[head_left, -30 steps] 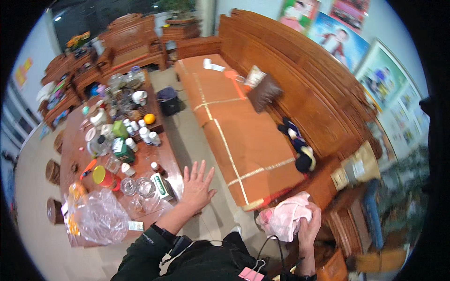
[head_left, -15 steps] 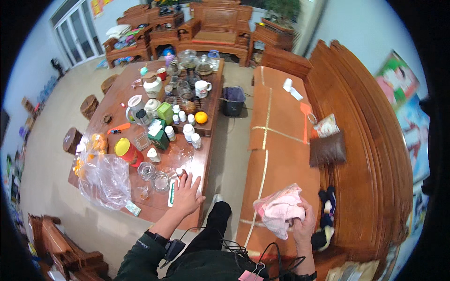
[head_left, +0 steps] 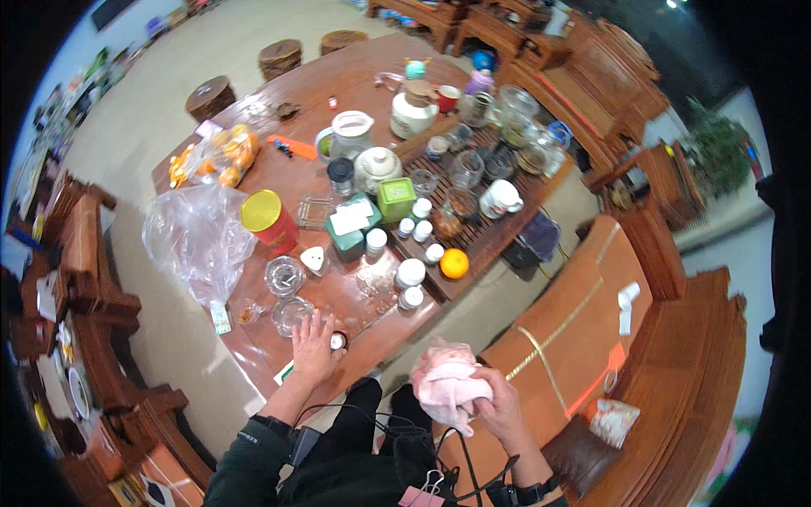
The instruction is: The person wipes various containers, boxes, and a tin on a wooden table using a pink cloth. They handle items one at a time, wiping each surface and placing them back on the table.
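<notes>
My right hand (head_left: 502, 407) grips a bunched pink cloth (head_left: 448, 380), held up over the gap between table and bench. My left hand (head_left: 314, 348) reaches over the near edge of the wooden table (head_left: 245, 359) with its fingers stretched out. Close beside its fingers stands a small dark bottle with a white cap (head_left: 338, 340); whether they touch it I cannot tell. Just past the fingertips is a glass ashtray (head_left: 291, 314), with a second glass ashtray (head_left: 285, 276) behind it. A green and white box (head_left: 284, 373) lies partly hidden under my left wrist.
A clear plastic bag (head_left: 198, 241), a red tin with a gold lid (head_left: 269, 221) and several white bottles (head_left: 410, 273) stand on the table. An orange (head_left: 454, 264) sits by the tea tray (head_left: 498, 224). To the right is a cushioned wooden bench (head_left: 557, 313).
The view has turned left toward the table. My right hand has brought the pink cloth from over the bench toward my body. My left hand's fingers are less spread, beside the small bottle.
</notes>
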`<action>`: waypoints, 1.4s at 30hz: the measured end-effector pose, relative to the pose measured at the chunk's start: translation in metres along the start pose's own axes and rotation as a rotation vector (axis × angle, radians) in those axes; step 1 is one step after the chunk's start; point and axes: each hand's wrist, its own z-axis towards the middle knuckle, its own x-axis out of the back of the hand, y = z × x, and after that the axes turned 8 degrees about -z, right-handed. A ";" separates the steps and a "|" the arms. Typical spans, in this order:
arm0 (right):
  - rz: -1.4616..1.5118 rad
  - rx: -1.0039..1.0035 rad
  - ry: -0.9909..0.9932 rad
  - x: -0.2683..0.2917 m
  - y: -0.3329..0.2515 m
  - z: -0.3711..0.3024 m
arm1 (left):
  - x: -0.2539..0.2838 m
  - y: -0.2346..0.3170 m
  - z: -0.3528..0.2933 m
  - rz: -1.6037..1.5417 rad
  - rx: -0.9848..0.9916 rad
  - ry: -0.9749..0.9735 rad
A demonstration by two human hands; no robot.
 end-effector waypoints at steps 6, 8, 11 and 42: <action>0.098 0.280 -0.409 -0.012 0.015 0.115 | -0.015 0.044 0.021 -0.232 0.002 0.122; 0.110 0.385 -0.505 -0.014 0.030 0.138 | -0.025 0.066 0.041 -0.217 0.020 0.137; 0.084 0.346 -0.626 -0.009 0.066 0.161 | -0.048 0.088 0.075 -0.293 -0.032 0.167; 0.388 1.051 -0.222 -0.004 0.176 0.128 | -0.196 0.257 0.014 -0.650 -0.418 0.897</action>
